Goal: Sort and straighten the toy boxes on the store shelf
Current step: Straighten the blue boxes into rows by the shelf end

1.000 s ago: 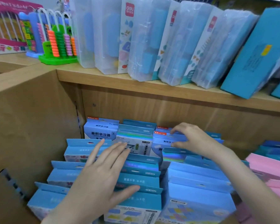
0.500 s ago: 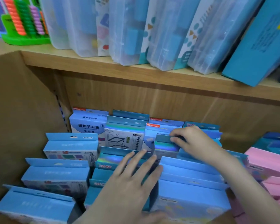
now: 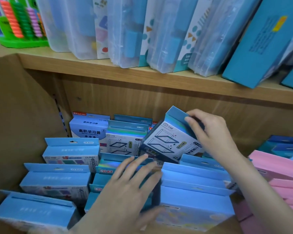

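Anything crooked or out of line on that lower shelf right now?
Yes. One blue box is lifted out of the back rows and tilted, gripped at its top by the right hand; the other boxes stand upright. On the upper shelf, a teal box leans to the side.

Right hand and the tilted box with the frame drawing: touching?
Touching. The head view shows the right hand with its fingers wrapped over the top flap of the tilted box, lifted above the row.

Blue toy boxes, pink boxes, a green abacus with orange beads.
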Demonstrator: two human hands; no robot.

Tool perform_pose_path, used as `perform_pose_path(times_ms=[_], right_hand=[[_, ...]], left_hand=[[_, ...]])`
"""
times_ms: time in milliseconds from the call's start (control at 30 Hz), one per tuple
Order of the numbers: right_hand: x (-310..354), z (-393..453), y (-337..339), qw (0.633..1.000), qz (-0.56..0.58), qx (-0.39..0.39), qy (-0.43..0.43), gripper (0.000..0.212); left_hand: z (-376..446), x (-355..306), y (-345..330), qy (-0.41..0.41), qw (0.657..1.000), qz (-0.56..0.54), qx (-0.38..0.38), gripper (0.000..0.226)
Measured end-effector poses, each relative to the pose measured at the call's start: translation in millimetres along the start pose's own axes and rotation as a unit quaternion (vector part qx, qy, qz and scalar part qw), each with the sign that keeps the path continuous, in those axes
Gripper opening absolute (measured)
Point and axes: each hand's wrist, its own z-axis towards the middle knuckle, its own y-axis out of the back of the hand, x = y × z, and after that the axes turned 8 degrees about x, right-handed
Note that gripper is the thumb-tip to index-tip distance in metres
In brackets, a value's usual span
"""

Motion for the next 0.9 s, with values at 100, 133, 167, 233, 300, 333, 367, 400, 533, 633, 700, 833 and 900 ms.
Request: perform_pose_path(times_ms=[100, 133, 167, 233, 300, 333, 367, 400, 533, 633, 700, 833, 900], right_hand=[[8.3, -4.7, 2.9, 0.997, -0.041, -0.055, 0.045, 0.018], [10.9, -4.7, 2.8, 0.995, -0.057, -0.066, 0.057, 0.017], [13.9, -4.0, 2.5, 0.993, -0.066, -0.07, 0.066, 0.018], [22.1, 0.3, 1.3, 0.992, -0.068, -0.069, 0.081, 0.018], [30.9, 7.0, -0.3, 0.991, -0.066, -0.071, 0.094, 0.018], [35.7, 10.9, -2.7, 0.991, -0.061, -0.069, 0.099, 0.017], [41.4, 15.1, -6.3, 0.991, -0.057, -0.062, 0.104, 0.017], [47.7, 19.3, -11.4, 0.991, -0.055, -0.048, 0.11, 0.017], [67.6, 36.8, -43.8, 0.988, -0.067, 0.075, 0.116, 0.022], [71.5, 47.1, -63.2, 0.982, -0.039, 0.165, 0.084, 0.019], [74.0, 49.8, -66.5, 0.978, -0.026, 0.196, 0.066, 0.019], [76.7, 50.2, -58.8, 0.978, -0.027, 0.201, 0.049, 0.018], [75.0, 48.3, -55.2, 0.982, -0.032, 0.183, 0.044, 0.018]], left_hand=[[-11.8, 10.5, 8.3, 0.029, 0.999, -0.004, 0.015, 0.061], [-16.7, 15.4, 11.2, 0.04, 0.999, -0.003, 0.021, 0.062], [-21.4, 20.8, 13.1, 0.052, 0.998, -0.003, 0.026, 0.063], [-30.3, 31.3, 17.4, 0.076, 0.996, 0.01, 0.04, 0.07], [-34.4, 38.8, 22.9, 0.105, 0.992, 0.027, 0.067, 0.082], [-34.3, 41.0, 26.3, 0.119, 0.989, 0.036, 0.081, 0.088], [-33.7, 42.8, 29.8, 0.132, 0.985, 0.039, 0.099, 0.092], [-33.0, 44.3, 32.1, 0.141, 0.983, 0.039, 0.112, 0.095], [-36.2, 53.1, 37.1, 0.141, 0.978, 0.015, 0.15, 0.099], [-43.5, 64.6, 42.1, 0.137, 0.976, 0.006, 0.169, 0.096], [-43.6, 68.2, 46.2, 0.128, 0.978, -0.032, 0.163, 0.094], [-35.0, 71.1, 41.8, 0.121, 0.982, -0.074, 0.121, 0.074], [-36.7, 69.3, 41.7, 0.115, 0.985, -0.08, 0.098, 0.064]])
